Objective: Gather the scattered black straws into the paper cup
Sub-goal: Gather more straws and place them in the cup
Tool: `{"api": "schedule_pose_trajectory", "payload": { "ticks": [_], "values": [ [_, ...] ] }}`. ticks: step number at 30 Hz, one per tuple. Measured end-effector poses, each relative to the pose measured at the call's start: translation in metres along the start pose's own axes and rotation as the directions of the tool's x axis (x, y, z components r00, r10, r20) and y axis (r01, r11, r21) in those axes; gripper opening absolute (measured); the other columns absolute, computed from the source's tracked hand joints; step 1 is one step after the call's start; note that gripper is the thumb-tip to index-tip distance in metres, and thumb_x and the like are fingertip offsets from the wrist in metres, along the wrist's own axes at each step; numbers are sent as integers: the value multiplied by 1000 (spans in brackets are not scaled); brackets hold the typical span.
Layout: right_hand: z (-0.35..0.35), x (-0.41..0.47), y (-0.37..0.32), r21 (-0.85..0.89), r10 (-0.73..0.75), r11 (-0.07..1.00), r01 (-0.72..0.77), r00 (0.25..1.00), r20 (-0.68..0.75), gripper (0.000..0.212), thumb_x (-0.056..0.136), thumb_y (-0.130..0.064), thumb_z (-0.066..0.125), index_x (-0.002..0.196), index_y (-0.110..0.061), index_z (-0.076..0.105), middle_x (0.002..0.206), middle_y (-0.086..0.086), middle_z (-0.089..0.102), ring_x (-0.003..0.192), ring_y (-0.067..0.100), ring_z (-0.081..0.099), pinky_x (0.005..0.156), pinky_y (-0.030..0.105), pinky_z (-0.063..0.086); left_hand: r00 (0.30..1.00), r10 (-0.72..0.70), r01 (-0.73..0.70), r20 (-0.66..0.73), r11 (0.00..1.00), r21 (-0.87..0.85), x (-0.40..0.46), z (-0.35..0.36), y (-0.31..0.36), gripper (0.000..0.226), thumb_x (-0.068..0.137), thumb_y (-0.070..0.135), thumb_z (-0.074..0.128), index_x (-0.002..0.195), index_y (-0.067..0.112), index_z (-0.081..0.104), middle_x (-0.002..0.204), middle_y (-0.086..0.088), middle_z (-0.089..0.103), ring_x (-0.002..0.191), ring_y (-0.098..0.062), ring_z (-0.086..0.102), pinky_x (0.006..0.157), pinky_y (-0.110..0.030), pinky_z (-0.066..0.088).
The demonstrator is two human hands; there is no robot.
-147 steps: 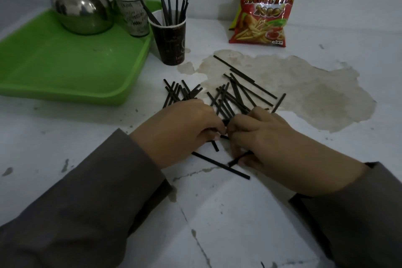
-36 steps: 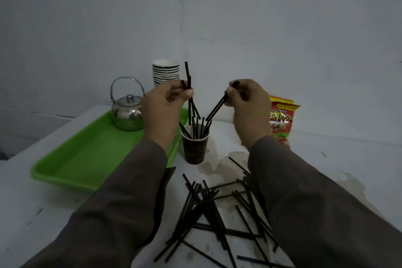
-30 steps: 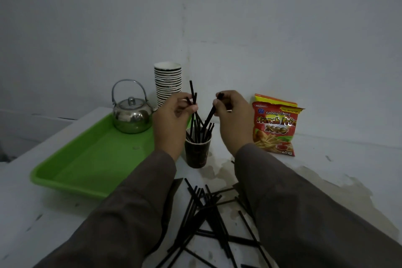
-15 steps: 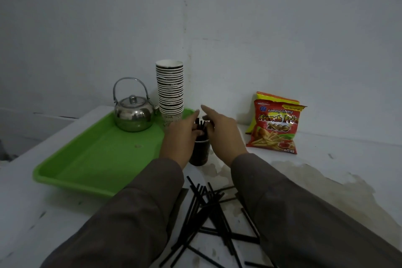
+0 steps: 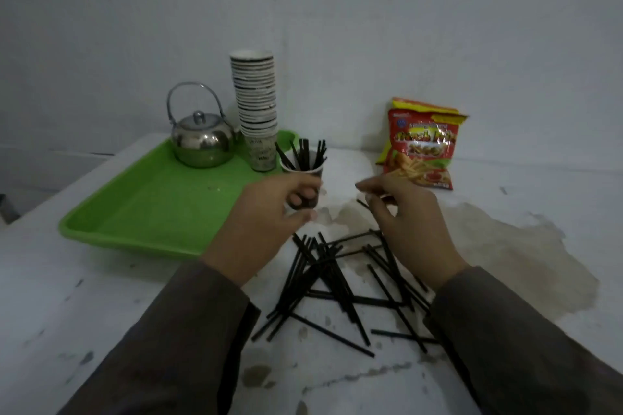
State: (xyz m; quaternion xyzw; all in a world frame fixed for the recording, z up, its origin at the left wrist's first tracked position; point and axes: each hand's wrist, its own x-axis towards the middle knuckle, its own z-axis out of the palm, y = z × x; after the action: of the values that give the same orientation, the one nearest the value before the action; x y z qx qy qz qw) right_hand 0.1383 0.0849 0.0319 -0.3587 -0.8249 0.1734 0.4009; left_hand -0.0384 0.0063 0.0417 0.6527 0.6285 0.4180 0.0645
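Left hand [image 5: 266, 216] hangs just in front of the paper cup [image 5: 303, 175] with fingers loosely curled and holding nothing; right hand [image 5: 404, 222], to the cup's right, has thumb and fingers loosely bent, apparently empty, though blur hinders certainty. The dark cup stands upright beside the green tray [image 5: 158, 199] with several black straws [image 5: 337, 280] upright inside. The remainder lie crisscrossed on the white table [image 5: 101, 313] nearer the person than the cup.
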Motion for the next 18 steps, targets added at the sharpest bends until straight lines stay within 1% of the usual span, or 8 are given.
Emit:
{"api": "schedule_pose_trajectory", "payload": {
  "ticks": [2, 4, 6, 9, 11, 13, 15, 18],
  "values": [
    [-8, -29, 10, -36, 47, 998, -44, 995, 91, 21, 85, -6, 57, 98, -18, 68, 97, -6, 66, 85, 4, 56, 76, 5, 39, 982, 42, -50, 185, 998, 37, -18, 13, 7, 28, 73, 14, 73, 100, 20, 67, 93, 4, 68, 77, -2, 56, 66, -3, 39],
    [-18, -52, 19, -75, 84, 995, -72, 983, 166, 19, 84, -7, 60, 96, -19, 69, 91, -10, 63, 79, 1, 55, 74, -1, 37, 930, 56, -80, 364, 996, 50, -28, 25, 11, 24, 75, 20, 73, 98, 23, 67, 95, 4, 69, 82, -4, 58, 70, -8, 41],
    [-30, -70, 25, -107, 120, 989, -101, 974, 192, 19, 82, -7, 61, 94, -20, 70, 87, -12, 62, 74, -3, 53, 72, -3, 35, 881, 63, -90, 469, 995, 37, -34, 33, 13, 22, 75, 24, 73, 97, 25, 67, 92, 6, 68, 82, 0, 58, 73, -9, 43],
    [-45, -87, 31, -153, 160, 979, -132, 968, 193, 17, 82, -11, 64, 93, -22, 70, 81, -12, 61, 72, -2, 53, 68, 3, 38, 832, 57, -107, 552, 993, 59, -40, 39, 12, 24, 73, 32, 73, 95, 26, 68, 88, 13, 62, 84, 3, 52, 73, -4, 39],
    [-48, -93, 31, -189, 155, 975, -114, 963, 218, 15, 82, -17, 64, 95, -22, 70, 80, -11, 61, 70, 1, 50, 66, 7, 36, 810, 33, -109, 585, 989, 95, -42, 42, 10, 26, 72, 40, 72, 94, 29, 67, 90, 14, 62, 85, 1, 53, 75, -11, 43],
    [-46, -94, 28, -208, 127, 975, -74, 959, 252, 14, 82, -21, 64, 95, -20, 70, 81, -11, 60, 72, 4, 48, 68, 9, 33, 806, 20, -101, 591, 989, 105, -44, 44, 8, 27, 70, 49, 69, 91, 33, 65, 89, 15, 61, 85, 1, 52, 74, -19, 46],
    [-41, -97, 25, -219, 96, 975, -33, 954, 284, 16, 82, -23, 64, 97, -19, 70, 84, -8, 62, 79, 7, 48, 70, 11, 32, 793, 25, -112, 609, 988, 105, -46, 45, 8, 31, 68, 55, 67, 92, 36, 64, 91, 17, 58, 88, 3, 50, 75, -18, 44],
    [-30, -102, 21, -267, 82, 964, 7, 944, 319, 20, 83, -25, 63, 101, -17, 69, 91, -1, 66, 85, 15, 54, 74, 21, 35, 752, 29, -127, 658, 987, 102, -48, 47, 9, 43, 64, 59, 68, 102, 41, 60, 99, 21, 51, 93, 5, 44, 80, -16, 41]
  ]
}}
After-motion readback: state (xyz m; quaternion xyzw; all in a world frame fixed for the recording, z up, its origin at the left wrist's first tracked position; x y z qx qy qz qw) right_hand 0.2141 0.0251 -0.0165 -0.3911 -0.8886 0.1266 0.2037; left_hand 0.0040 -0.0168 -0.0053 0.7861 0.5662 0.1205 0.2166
